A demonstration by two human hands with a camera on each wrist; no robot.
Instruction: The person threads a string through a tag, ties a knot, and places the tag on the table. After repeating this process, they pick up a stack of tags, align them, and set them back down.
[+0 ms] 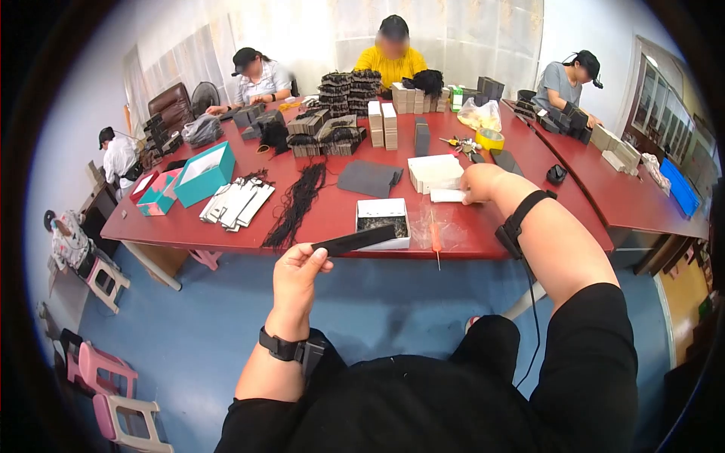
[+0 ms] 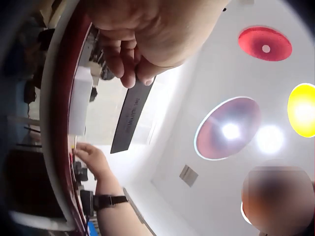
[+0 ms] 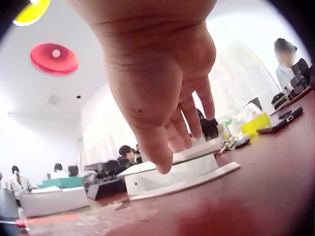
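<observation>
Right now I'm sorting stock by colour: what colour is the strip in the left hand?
Black; the strip shows best in the head view.

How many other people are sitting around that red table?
5: one in white and one in yellow at the far side, one in grey at right, two at left. Others may be hidden.
</observation>
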